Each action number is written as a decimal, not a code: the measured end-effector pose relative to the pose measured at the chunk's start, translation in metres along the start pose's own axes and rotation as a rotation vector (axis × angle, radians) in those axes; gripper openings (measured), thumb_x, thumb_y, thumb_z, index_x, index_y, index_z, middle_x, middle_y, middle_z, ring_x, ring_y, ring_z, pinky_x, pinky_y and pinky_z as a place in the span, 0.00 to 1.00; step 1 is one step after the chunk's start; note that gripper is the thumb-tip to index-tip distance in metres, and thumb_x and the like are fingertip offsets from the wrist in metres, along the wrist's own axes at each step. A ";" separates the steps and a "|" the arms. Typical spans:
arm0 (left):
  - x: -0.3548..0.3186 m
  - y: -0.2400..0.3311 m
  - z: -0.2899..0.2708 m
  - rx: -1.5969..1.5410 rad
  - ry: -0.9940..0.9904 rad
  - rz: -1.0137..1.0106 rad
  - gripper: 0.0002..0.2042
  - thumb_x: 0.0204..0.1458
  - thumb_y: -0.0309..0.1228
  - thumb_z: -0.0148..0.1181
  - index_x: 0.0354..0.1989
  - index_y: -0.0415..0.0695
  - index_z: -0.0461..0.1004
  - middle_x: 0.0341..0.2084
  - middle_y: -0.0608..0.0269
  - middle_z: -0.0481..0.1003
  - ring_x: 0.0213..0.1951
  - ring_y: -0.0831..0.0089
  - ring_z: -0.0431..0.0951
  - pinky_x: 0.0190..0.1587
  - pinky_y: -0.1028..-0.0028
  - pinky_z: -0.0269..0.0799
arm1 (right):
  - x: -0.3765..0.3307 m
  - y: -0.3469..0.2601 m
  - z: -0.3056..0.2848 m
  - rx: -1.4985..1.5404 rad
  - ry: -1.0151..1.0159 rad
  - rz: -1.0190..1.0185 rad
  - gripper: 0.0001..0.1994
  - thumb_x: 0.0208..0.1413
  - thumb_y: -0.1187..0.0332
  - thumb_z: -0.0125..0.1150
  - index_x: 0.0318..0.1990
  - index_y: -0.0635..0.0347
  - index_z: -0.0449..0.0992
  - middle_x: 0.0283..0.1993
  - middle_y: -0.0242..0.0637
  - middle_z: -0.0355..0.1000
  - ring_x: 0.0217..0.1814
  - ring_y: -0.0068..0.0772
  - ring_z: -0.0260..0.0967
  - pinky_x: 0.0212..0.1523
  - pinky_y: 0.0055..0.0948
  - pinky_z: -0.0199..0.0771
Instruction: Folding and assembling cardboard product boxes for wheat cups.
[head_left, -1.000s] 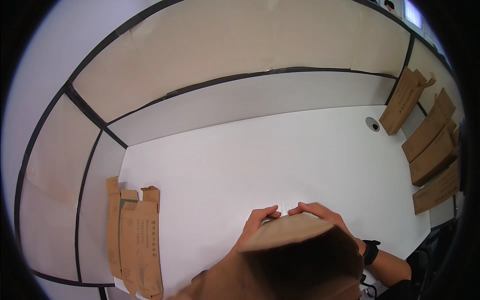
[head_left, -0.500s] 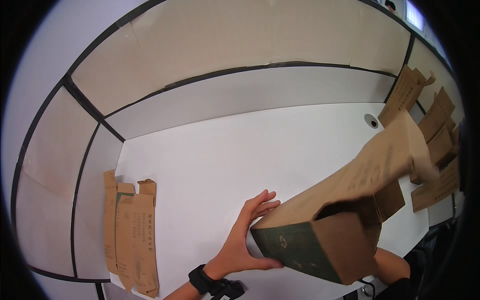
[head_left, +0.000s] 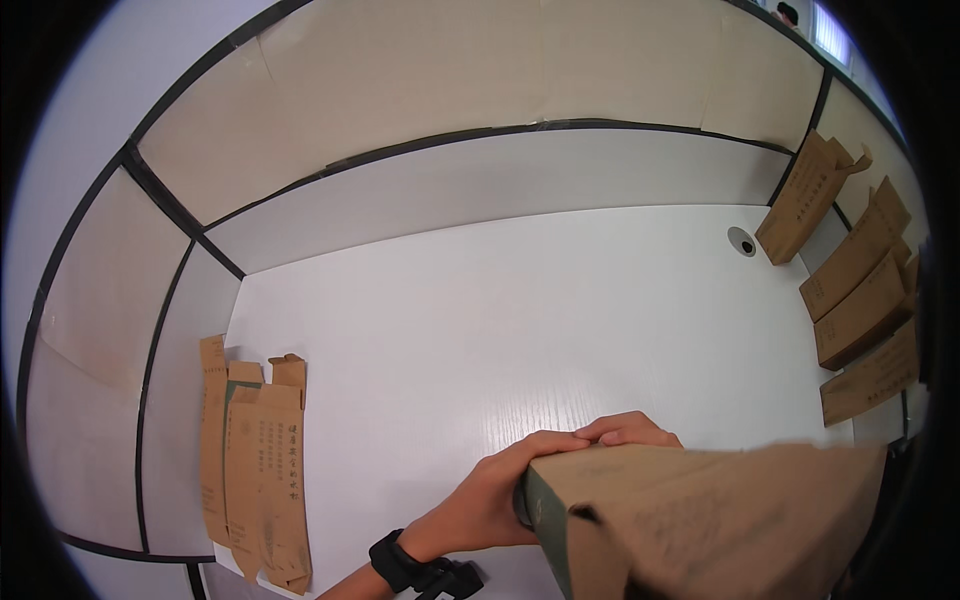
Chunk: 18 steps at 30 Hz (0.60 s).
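Observation:
A brown cardboard box (head_left: pixel 740 510) with a dark green panel at one end is tilted close to me at the lower right, its near part blurred. My left hand (head_left: pixel 485 505) wraps round the green end, thumb hidden behind the box. Over the far edge, the bent fingers of my right hand (head_left: pixel 635 430) show, touching my left fingertips; the rest of that hand is hidden by the box. A black band (head_left: pixel 405 565) with a small dark device sits on my left wrist.
Several flattened cardboard boxes (head_left: pixel 265 470) lie at the left edge of the white table (head_left: pixel 500 310). Several opened boxes stand along the right edge, one of them (head_left: pixel 800 205) near a round cable hole (head_left: pixel 742 241). Low partition panels (head_left: pixel 480 80) enclose the table.
The box has swung down and toward me, its raised far end dropping to the lower right. My right hand has come into view at its far edge, beside my left.

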<state>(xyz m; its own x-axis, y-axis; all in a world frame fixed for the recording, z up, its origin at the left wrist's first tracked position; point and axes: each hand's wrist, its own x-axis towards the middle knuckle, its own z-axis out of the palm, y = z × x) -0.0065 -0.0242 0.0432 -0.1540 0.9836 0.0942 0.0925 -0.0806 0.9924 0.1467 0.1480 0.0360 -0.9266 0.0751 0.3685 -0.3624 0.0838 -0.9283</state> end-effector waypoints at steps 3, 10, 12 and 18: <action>-0.003 0.001 -0.003 -0.020 -0.015 0.040 0.37 0.37 0.22 0.74 0.60 0.48 0.63 0.58 0.61 0.67 0.59 0.64 0.68 0.59 0.65 0.67 | -0.003 0.007 -0.004 -0.195 -0.036 -0.029 0.30 0.50 0.70 0.66 0.61 0.55 0.60 0.59 0.47 0.61 0.59 0.44 0.65 0.53 0.35 0.73; -0.003 -0.007 -0.006 -0.073 -0.052 0.095 0.40 0.37 0.19 0.73 0.61 0.50 0.61 0.60 0.62 0.63 0.66 0.60 0.59 0.66 0.61 0.59 | 0.003 0.008 -0.006 -0.449 -0.109 -0.140 0.40 0.34 0.65 0.78 0.58 0.54 0.61 0.53 0.45 0.62 0.50 0.44 0.70 0.43 0.35 0.78; -0.002 -0.007 -0.005 -0.054 -0.066 0.115 0.40 0.37 0.19 0.72 0.61 0.50 0.60 0.60 0.63 0.63 0.65 0.60 0.59 0.66 0.61 0.59 | -0.003 0.010 -0.007 -0.427 -0.083 -0.091 0.38 0.35 0.64 0.78 0.56 0.56 0.63 0.51 0.44 0.64 0.47 0.43 0.71 0.41 0.34 0.78; -0.008 -0.011 -0.002 -0.216 -0.069 -0.012 0.39 0.37 0.21 0.73 0.60 0.51 0.61 0.59 0.62 0.64 0.62 0.61 0.63 0.63 0.62 0.64 | -0.001 0.012 0.000 -0.473 -0.045 -0.178 0.36 0.32 0.61 0.79 0.52 0.60 0.68 0.47 0.42 0.65 0.43 0.40 0.73 0.36 0.33 0.78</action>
<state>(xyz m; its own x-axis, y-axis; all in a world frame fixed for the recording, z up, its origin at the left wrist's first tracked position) -0.0086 -0.0318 0.0317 -0.0853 0.9928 0.0843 -0.1224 -0.0944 0.9880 0.1432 0.1491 0.0245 -0.8616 -0.0238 0.5070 -0.4398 0.5334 -0.7225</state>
